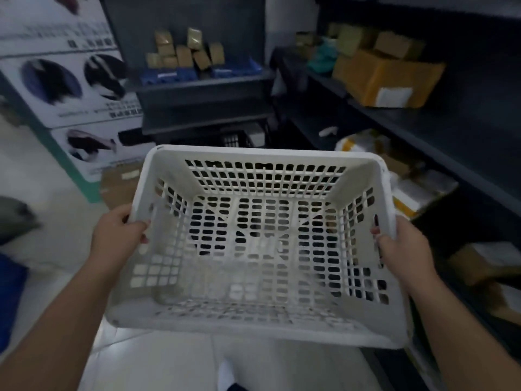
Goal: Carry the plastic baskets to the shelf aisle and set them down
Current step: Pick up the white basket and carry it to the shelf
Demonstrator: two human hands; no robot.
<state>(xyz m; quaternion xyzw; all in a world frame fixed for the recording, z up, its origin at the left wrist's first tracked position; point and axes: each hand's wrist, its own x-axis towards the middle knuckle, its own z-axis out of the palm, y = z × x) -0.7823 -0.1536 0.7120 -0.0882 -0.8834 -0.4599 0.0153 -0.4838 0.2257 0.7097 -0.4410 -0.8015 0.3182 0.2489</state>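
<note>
- A white rectangular plastic basket with perforated lattice walls and floor [253, 249] is held in the air at the middle of the view, above the pale tiled floor [158, 359]; it holds nothing inside.
- The left hand [118, 235] closes its grip on the basket's left rim: the thumb lies over the top edge and points inward, while the other fingers are hidden under the rim on the outside.
- The right hand [400, 244] closes its grip on the right rim in a mirrored pose, thumb hooked over the edge into the basket, palm pressed to the outer wall.
- Both bare forearms reach forward from the near corners of the view, spread apart by the basket's width, with wrists roughly straight.
- The basket tips slightly, its far rim higher in the picture than its near rim.
- On the right, dark metal shelves [423, 119] run from near to far; on them sit a yellow-brown cardboard parcel with a white label [392, 80], and lower down some wrapped packets, blurred.
- Straight ahead on the far side, another dark shelf unit [197, 88] carries a heap of small tan boxes [186, 53] above blue trays.
- On the far left stand white printed cartons showing dark pictures [73, 86]; what the print shows is too blurred to tell.
- A dark crate [234, 138] sits low, just beyond the basket's far rim.
</note>
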